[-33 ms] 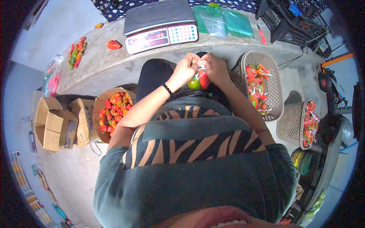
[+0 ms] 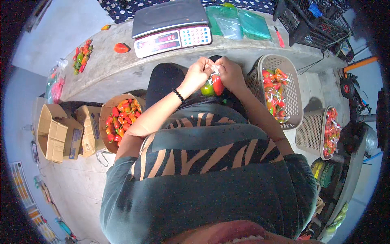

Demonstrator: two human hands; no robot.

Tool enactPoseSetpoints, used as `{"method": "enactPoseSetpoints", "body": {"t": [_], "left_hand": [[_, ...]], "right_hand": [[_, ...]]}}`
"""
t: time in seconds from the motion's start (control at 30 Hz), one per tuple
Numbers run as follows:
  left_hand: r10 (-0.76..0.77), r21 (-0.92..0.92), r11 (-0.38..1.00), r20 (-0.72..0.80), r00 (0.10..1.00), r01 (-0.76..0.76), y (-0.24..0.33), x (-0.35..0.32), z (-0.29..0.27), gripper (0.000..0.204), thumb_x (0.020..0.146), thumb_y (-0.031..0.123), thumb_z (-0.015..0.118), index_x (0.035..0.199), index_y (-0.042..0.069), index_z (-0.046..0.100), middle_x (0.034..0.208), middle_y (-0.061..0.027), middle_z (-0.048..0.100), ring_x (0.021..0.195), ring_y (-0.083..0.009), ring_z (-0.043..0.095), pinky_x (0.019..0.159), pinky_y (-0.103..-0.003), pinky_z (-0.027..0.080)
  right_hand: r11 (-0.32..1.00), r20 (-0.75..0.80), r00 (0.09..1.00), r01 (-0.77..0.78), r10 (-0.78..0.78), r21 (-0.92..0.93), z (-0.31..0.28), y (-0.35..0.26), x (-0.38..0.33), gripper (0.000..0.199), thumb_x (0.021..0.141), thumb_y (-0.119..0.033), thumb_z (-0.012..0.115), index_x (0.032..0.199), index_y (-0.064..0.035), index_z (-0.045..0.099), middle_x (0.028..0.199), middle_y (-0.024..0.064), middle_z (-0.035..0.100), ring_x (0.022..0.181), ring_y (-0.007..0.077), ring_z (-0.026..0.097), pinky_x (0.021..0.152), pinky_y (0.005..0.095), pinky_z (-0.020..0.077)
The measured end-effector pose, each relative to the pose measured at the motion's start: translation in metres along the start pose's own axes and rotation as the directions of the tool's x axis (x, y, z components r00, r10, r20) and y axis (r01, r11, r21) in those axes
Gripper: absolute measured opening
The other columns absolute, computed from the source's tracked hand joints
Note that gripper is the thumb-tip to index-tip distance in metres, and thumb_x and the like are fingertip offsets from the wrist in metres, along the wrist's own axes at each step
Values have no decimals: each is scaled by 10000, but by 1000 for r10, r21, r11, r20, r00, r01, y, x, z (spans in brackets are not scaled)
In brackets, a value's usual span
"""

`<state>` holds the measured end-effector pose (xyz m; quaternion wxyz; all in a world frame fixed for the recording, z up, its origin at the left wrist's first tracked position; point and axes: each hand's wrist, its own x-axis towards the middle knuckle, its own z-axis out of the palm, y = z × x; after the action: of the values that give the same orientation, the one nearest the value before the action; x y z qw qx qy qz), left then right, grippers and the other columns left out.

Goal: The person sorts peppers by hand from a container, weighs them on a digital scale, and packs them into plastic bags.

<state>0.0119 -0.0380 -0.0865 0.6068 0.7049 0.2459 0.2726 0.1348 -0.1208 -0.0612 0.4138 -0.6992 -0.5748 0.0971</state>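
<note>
Hands meet at twelve o'clock: left hand (image 2: 198, 73) and right hand (image 2: 229, 72) both pinch the neck of a bag (image 2: 213, 84) of peppers over the lap. A loose grip could spill them, likelier toward the box (image 2: 106, 109) at nine o'clock.

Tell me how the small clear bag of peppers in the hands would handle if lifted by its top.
The bag of peppers would probably sag, since its thin clear film looks soft where the left hand and right hand pinch its top. It seems light, holding only a few peppers. Set down, it might slump or roll, as the peppers look rounded.
</note>
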Motion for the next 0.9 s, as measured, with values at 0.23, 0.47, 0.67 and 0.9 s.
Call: {"method": "enactPoseSetpoints", "body": {"t": [0.23, 0.47, 0.67, 0.9], "left_hand": [[-245, -123, 956, 168, 955, 267, 0, 2, -10, 96, 861, 117, 522, 859, 27, 555, 780, -11, 583, 738, -92, 528, 697, -216, 414], [-268, -647, 601, 390, 881, 470, -15, 3, -13, 145, 856, 94, 479, 953, 9, 544, 930, -68, 599, 873, -171, 566, 812, -282, 435], [-381, -683, 497, 383, 842, 536, -21, 12, -15, 199, 860, 84, 459, 989, -45, 538, 944, -110, 600, 900, -200, 566, 844, -316, 434], [-485, -657, 524, 293, 824, 542, -13, 12, -15, 196, 857, 111, 456, 948, -33, 553, 904, -114, 605, 840, -200, 568, 827, -302, 433]], "right_hand": [[999, -38, 998, -40, 40, -1, 5, 2, -6, 152, 794, -194, 490, 838, -62, 549, 840, 172, 593, 799, 342, 576, 702, 430, 444], [998, 134, 991, -24, 15, 62, -7, 0, 2, 189, 793, -186, 482, 900, -60, 573, 914, 147, 595, 863, 320, 573, 756, 387, 451], [973, 111, 986, 96, -121, 209, -15, 9, -9, 219, 792, -157, 489, 974, -71, 576, 951, 110, 596, 907, 273, 580, 821, 355, 450], [874, 210, 850, 481, -484, 67, -21, 7, -1, 259, 774, -245, 520, 952, -65, 575, 937, 106, 561, 931, 275, 533, 786, 363, 452]]}}
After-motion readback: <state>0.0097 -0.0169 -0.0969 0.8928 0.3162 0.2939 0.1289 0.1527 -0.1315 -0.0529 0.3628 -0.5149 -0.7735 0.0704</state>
